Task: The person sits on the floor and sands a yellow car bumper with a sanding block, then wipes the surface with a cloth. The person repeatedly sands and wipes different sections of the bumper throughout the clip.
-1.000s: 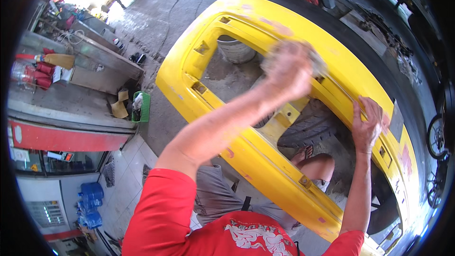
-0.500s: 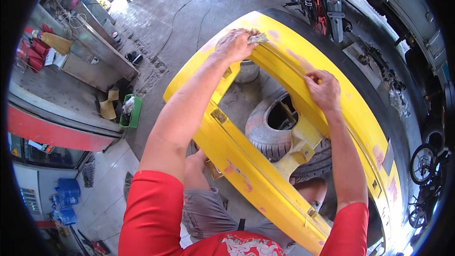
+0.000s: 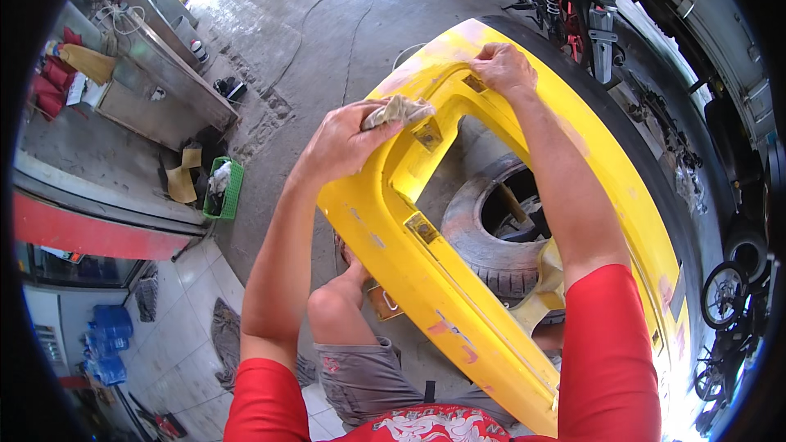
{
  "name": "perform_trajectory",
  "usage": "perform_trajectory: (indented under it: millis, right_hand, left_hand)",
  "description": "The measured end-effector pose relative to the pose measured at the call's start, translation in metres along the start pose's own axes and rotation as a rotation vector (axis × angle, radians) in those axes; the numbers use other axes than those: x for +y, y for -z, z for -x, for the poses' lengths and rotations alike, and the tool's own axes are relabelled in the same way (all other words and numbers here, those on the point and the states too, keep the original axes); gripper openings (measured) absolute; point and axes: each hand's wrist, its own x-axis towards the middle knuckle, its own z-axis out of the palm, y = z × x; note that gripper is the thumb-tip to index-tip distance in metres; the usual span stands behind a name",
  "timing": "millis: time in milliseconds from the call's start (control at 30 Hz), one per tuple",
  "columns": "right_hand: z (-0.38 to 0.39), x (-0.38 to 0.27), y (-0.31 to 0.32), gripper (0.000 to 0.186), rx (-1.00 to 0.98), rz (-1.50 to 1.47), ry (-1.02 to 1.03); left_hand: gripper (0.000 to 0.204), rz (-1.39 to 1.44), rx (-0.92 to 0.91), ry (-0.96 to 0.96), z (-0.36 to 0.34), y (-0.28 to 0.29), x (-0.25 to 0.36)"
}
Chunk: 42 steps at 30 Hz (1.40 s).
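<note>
A large yellow car bumper (image 3: 391, 258) with pinkish and grey worn patches slants across the middle, above my legs. At its far left corner, my left hand (image 3: 340, 141) is closed on a crumpled greyish-beige cloth (image 3: 398, 112), which lies against the yellow surface. Farther along, my right hand (image 3: 506, 69) has its fingers curled onto the bumper's far section, beside a small dark slot (image 3: 474, 83). Its palm side is hidden. Metal clips (image 3: 422, 228) sit along the inner edge of the frame.
Under the bumper's opening lies a worn tyre (image 3: 483, 233). A black curved piece (image 3: 610, 127) runs along the bumper's far right side. Beyond stands a red motorcycle (image 3: 565, 0). To the left are a green basket (image 3: 232, 190) and blue water bottles (image 3: 108, 336).
My left hand has come nearer with the cloth, to the bumper's left corner. My right hand has moved farther away and leftward along the bumper. The view has shifted slightly.
</note>
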Motion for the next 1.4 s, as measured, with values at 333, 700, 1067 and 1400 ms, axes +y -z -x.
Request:
perform_trajectory:
  millis: [333, 700, 1067, 1400]
  right_hand:
    - [-0.005, 0.027, 0.008, 0.029, 0.019, 0.04, 0.063]
    - [0.058, 0.115, 0.062, 0.03, -0.037, -0.012, 0.057]
    - [0.256, 0.266, 0.158, 0.023, 0.12, -0.174, -0.288]
    - [0.179, 0.216, 0.119, 0.024, 0.047, -0.263, -0.068]
  left_hand:
    - [0.036, 0.064, 0.15, -0.195, 0.03, -0.009, -0.021]
    - [0.036, 0.01, 0.153, -0.206, 0.031, -0.009, -0.016]
    - [0.037, -0.078, 0.157, -0.195, 0.029, -0.014, -0.017]
    - [0.038, -0.123, 0.133, -0.239, 0.024, -0.017, -0.023]
